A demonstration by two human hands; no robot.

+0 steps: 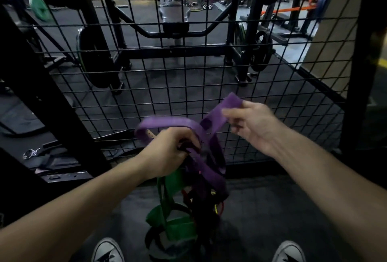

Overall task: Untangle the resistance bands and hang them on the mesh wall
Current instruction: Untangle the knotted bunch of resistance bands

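Left hand [167, 153] gripping tangled bands [188, 194], right hand [254, 124] pinching purple band [217, 113], mesh wall [188, 73] behind

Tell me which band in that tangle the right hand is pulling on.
The purple band: the right hand pinches its upper loop, while the green band just hangs below the left hand.

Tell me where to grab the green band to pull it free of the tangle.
Probably grip the green band at its wide lower loop, coming from the left hand side; there it hangs clear, while black and purple bands crowd its right.

2 hands, 1 purple band [206, 134], 1 green band [173, 217], 2 shoes, 1 mesh wall [188, 86].
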